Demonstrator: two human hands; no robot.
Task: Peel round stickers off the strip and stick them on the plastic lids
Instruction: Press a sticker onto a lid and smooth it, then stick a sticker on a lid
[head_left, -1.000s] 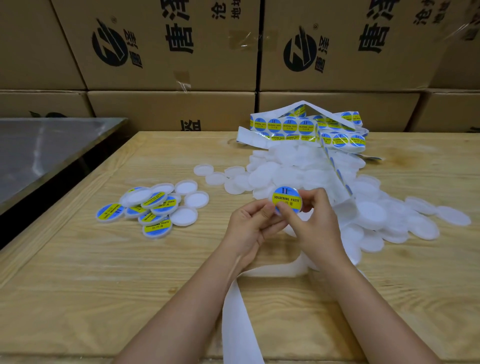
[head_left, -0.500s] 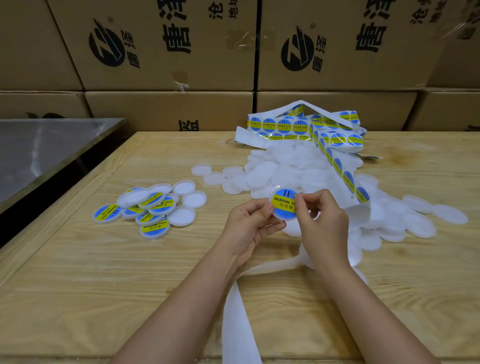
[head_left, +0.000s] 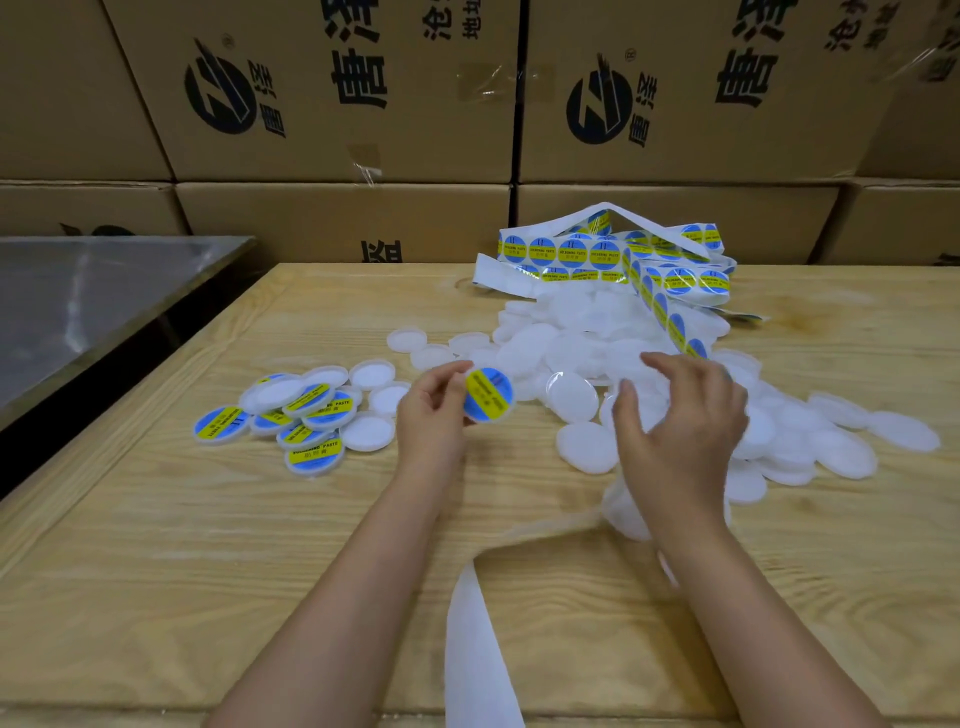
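My left hand (head_left: 434, 415) pinches a white plastic lid with a blue and yellow round sticker (head_left: 487, 395) on it, held a little above the table. My right hand (head_left: 680, 426) hovers with fingers spread and loosely bent over the heap of plain white lids (head_left: 582, 358), holding nothing. The sticker strip (head_left: 613, 254) lies folded at the back of the heap, and one length of it runs down toward my right hand. Its bare white backing (head_left: 478, 660) trails off the table's near edge.
A small pile of stickered lids (head_left: 306, 410) lies on the wooden table (head_left: 208, 571) left of my left hand. Stacked cardboard boxes (head_left: 337, 104) form a wall behind. A metal table (head_left: 78, 296) stands at the left, across a dark gap.
My right hand let go of the stickered lid and moved right over the plain lids. My left hand carried the lid leftward, now tilted.
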